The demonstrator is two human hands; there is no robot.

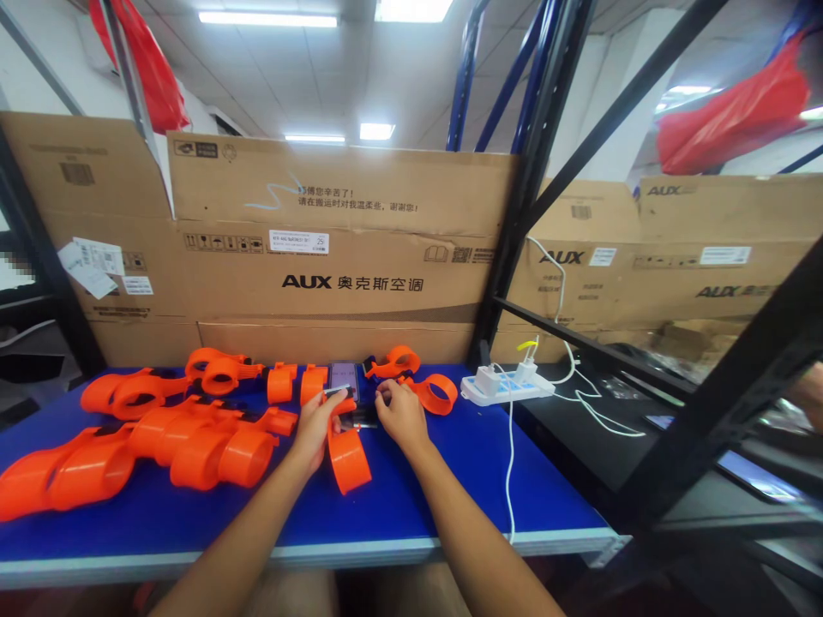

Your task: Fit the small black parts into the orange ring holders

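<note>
My left hand (315, 426) is closed around the handle of an orange tape dispenser (349, 463), whose round hoop hangs below the fingers toward me. My right hand (402, 413) is just to the right, with fingers bent and pinched together; what they hold, if anything, is too small to make out. Between the hands lies a dark, shiny piece (363, 417), partly hidden. Behind it rests a phone (343, 377) with a lit screen. Two more orange dispensers, one of them a hoop (438, 394), lie beyond and beside my right hand.
Several orange dispensers (193, 437) crowd the left of the blue table (399, 514). A white power strip (507, 386) with plugs stands at the right edge, its cable running down over the front. Cardboard (347, 257) walls the back; a black metal post (514, 214) rises at right.
</note>
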